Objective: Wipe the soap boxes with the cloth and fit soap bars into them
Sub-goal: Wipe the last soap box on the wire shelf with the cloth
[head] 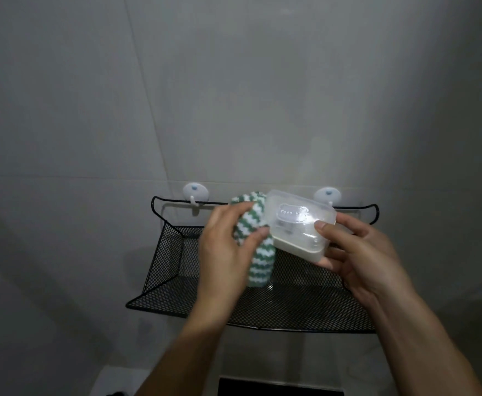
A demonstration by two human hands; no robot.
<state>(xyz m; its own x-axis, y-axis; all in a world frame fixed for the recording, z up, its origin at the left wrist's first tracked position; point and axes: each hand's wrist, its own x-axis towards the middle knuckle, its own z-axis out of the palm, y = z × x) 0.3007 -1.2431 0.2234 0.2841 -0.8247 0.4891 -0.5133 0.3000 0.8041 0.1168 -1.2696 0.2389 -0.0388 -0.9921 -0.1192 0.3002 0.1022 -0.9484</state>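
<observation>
A: Clear plastic lid, cream base — soap box (298, 228) up in right hand (360, 252), thumb pressed on lid, fingers curled under the base. Held above the black mesh shelf (174, 281), not resting on it.

B: And the cloth?

A: Green-white zigzag cloth (255, 247) bunched in left hand (228, 241), fingers clenched round it, thumb pinching from the front. Touching the box's left end; tail hanging down toward the shelf.

B: Step in hand?

A: Prob. wiping stage. Cloth at the box's left edge, lid on. Fitting soap: not yet, by the look of it.

B: Any soap inside?

A: Can't tell. Some shapes visible thru the lid, too glary to read. No loose bars or other boxes in view.

B: Next move needs?

A: Likely: drag cloth across lid & round the sides while turning box w/ right hand. Firm hold needed — smooth plastic, prob. slippery, esp. if damp. Then lid off, wipe inside, before any bar goes in.

B: Surroundings?

A: Shelf hung on two white wall hooks (195, 192), grey tiled wall (234, 95) behind. Dim light.
</observation>
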